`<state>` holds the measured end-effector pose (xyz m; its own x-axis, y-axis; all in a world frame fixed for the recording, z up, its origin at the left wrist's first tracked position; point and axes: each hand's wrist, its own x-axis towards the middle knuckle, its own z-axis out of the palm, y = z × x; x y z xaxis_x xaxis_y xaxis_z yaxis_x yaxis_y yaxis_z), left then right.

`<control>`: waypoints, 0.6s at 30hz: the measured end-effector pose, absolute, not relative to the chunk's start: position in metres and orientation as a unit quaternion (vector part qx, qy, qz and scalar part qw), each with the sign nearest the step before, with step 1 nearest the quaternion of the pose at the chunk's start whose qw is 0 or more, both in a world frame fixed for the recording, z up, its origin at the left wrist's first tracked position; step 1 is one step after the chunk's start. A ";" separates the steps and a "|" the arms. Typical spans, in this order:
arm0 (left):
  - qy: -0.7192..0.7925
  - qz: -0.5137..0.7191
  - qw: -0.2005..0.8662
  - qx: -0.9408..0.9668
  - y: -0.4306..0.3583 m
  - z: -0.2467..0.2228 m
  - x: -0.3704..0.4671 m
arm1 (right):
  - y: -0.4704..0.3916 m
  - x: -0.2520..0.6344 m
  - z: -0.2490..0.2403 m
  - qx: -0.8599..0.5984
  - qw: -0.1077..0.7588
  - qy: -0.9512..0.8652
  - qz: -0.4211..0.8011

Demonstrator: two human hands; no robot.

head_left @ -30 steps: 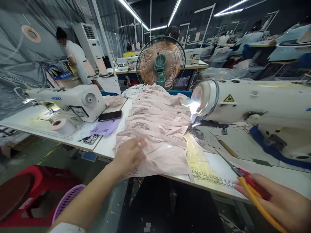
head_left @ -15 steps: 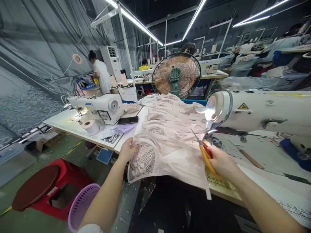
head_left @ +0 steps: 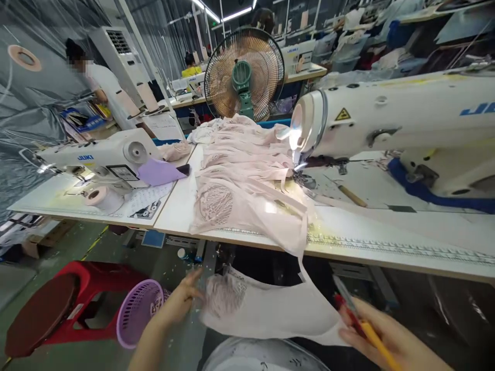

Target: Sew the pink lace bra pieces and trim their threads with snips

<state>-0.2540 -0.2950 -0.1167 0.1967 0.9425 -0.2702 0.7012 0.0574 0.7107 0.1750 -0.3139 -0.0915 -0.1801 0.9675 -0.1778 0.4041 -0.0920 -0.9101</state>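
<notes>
My left hand (head_left: 183, 301) is below the table edge, its fingers apart, beside the lace end of a pale pink fabric piece (head_left: 282, 309). Whether its fingertips touch the lace, I cannot tell. In my right hand (head_left: 382, 330) are scissors (head_left: 358, 319) with red and yellow handles, blades pointing up and left. The right end of that piece meets the fingers of this same hand. A narrow strip links the hanging piece to a row of similar lace-panelled pieces (head_left: 240, 165) lying on the sewing table (head_left: 180, 206).
A sewing machine (head_left: 386, 113) with its lamp lit stands at right, another (head_left: 96, 154) at left. A wooden-handled tool (head_left: 352, 196) lies on the table. A large fan (head_left: 244, 77) is behind. A red stool (head_left: 93, 278) and purple basket (head_left: 133, 314) stand lower left.
Both hands have come down and towards me, bringing the front fabric piece off the table edge. My left hand has opened from its grip on the lace. The view has tilted down.
</notes>
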 end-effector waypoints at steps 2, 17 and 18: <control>0.618 0.055 0.390 0.681 -0.296 -0.116 -0.244 | -0.318 0.175 -0.091 -0.554 0.246 -0.614 0.505; 0.212 -0.020 0.609 0.764 -0.224 -0.109 -0.041 | -0.360 0.173 -0.093 -0.561 0.270 -0.572 0.534; 0.196 -0.015 0.639 0.744 -0.225 -0.112 -0.040 | -0.362 0.176 -0.095 -0.563 0.265 -0.573 0.533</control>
